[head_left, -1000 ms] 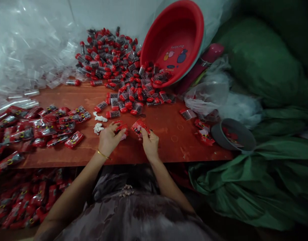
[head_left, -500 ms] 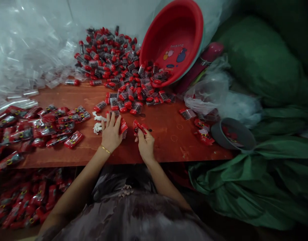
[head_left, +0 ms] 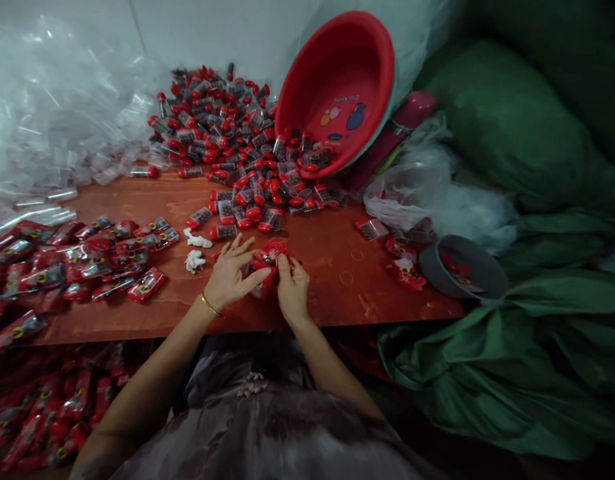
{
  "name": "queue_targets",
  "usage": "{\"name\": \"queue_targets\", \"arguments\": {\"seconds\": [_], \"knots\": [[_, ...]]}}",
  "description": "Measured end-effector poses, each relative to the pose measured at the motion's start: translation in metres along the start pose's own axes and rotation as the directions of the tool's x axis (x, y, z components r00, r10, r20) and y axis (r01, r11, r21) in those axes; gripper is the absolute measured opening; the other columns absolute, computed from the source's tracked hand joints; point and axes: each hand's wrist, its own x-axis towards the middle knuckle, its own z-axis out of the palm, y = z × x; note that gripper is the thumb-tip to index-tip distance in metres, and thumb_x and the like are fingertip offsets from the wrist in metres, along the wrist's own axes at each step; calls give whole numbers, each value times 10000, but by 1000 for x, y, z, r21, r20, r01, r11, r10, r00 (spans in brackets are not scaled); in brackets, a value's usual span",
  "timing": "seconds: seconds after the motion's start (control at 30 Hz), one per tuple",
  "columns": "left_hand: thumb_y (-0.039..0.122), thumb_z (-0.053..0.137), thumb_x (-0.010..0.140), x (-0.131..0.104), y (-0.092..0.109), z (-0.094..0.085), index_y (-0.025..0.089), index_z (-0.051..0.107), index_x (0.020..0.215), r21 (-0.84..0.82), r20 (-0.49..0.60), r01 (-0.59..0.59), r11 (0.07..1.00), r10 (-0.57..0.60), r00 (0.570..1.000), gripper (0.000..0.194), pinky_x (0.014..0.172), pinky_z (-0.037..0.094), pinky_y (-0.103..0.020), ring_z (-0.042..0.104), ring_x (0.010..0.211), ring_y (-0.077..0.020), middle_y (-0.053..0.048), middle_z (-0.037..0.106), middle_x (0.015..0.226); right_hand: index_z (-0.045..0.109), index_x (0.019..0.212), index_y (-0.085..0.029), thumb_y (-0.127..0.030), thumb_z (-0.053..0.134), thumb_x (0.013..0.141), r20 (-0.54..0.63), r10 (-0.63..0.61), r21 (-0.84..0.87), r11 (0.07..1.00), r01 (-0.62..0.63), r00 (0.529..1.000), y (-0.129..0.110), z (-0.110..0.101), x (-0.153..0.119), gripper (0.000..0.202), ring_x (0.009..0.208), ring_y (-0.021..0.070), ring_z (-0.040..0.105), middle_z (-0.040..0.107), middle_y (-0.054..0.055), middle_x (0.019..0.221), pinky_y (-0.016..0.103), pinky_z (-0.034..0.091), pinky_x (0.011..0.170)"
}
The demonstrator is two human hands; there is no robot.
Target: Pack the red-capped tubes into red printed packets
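Observation:
Near the front edge of the red-brown table [head_left: 332, 293], my right hand [head_left: 293, 290] pinches a red printed packet [head_left: 271, 253] between thumb and fingers. My left hand [head_left: 232, 273] is beside it on the left, fingers spread, its thumb reaching over the packet. Part of the packet is hidden by the hands. Just left of my left hand lie two small white crumpled pieces [head_left: 194, 261]. Beyond the hands, small clear containers with red caps [head_left: 217, 127] form a large heap. At the left, many filled red packets [head_left: 92, 257] are piled up.
A red basin [head_left: 357, 60] leans at the back, beside a pink bottle [head_left: 412, 113]. Clear plastic sleeves [head_left: 62, 113] fill the back left. On the right are a grey bowl [head_left: 437, 270], a clear bag [head_left: 412, 193] and green sacks [head_left: 537, 127]. More red packets [head_left: 52, 407] lie below the table.
My left hand has lifted off a red packet and opened beside my right hand. The red packet in my right hand now lies between both hands. The view has shifted slightly.

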Motion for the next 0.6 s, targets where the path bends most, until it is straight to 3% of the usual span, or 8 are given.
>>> {"name": "queue_targets", "arguments": {"seconds": [0.1,0.17,0.23,0.37,0.5,0.6], "knots": [[473,640,704,1,0,16,182,687,680,-298,-50,148,943,-170,984,296,823,469,-362,630,922,-252,-91,720,885,502,620,-203,-486,434,867,44,-9,-75,997,12,999,0,8,3,382,514,110,467,501,-42,534,229,400,532],[460,668,678,4,-1,27,175,668,608,-478,-63,252,841,-319,946,293,586,438,-261,582,618,-165,-28,642,605,471,594,-212,-475,401,879,59,-22,-120,992,29,998,2,15,7,395,498,112,456,477,-43,511,231,384,516],[437,703,637,9,-2,32,165,654,565,-573,-97,290,767,-415,905,286,473,338,-225,461,482,-106,17,538,491,477,603,-212,-454,372,891,56,-63,-168,983,72,996,4,21,12,390,521,119,467,494,-29,537,238,387,531],[411,712,621,16,0,25,155,651,570,-647,-156,300,701,-507,848,268,417,260,-217,346,415,-69,47,469,444,564,772,-195,-435,323,920,129,-134,-255,953,163,983,6,14,13,371,595,131,520,571,6,661,245,419,585],[362,756,595,12,3,7,150,649,555,-624,-204,313,716,-536,819,241,415,285,-212,370,431,-70,39,492,445,587,954,-198,-427,325,940,200,-133,-347,917,197,971,5,-22,3,349,654,127,582,636,23,783,240,444,639],[347,768,594,3,-1,3,155,641,545,-621,-198,339,707,-559,805,235,421,306,-207,416,458,-79,35,522,463,603,946,-181,-451,369,923,158,-130,-572,796,198,979,5,-48,0,358,693,153,605,665,51,808,261,432,654]]}}
